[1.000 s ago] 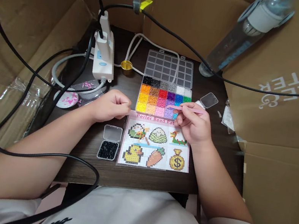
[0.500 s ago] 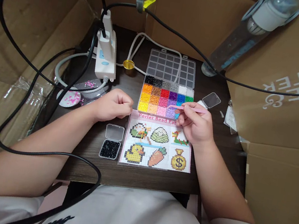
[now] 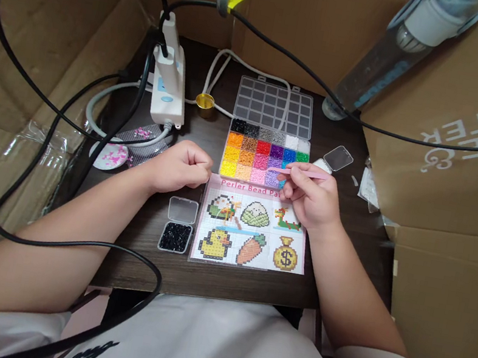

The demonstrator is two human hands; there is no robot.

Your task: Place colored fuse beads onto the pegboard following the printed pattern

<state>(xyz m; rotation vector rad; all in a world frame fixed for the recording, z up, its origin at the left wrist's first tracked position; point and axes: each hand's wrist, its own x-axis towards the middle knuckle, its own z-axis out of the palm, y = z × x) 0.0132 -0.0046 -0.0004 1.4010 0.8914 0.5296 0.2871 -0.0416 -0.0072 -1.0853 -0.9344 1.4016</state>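
My right hand (image 3: 312,195) grips pink tweezers (image 3: 302,173) between thumb and fingers. Their bent tip points left, over the pink and lilac compartments of the bead box (image 3: 266,156). The clear box is open, its gridded lid folded back and its sections filled with beads of many colours. My left hand (image 3: 183,166) rests as a closed fist on the table, left of the box's near corner; nothing shows sticking out of it. Between my forearms lies the pattern sheet (image 3: 256,208) with pixel pictures, among them a duck, a carrot and a money bag, under a clear pegboard (image 3: 228,266).
A small open case of black beads (image 3: 175,237) sits left of the sheet. Beyond are a white power strip (image 3: 168,92), a gold cup (image 3: 204,105) and a tilted water bottle (image 3: 379,68). Black cables (image 3: 83,245) loop over my left forearm; cardboard walls (image 3: 450,290) surround the table.
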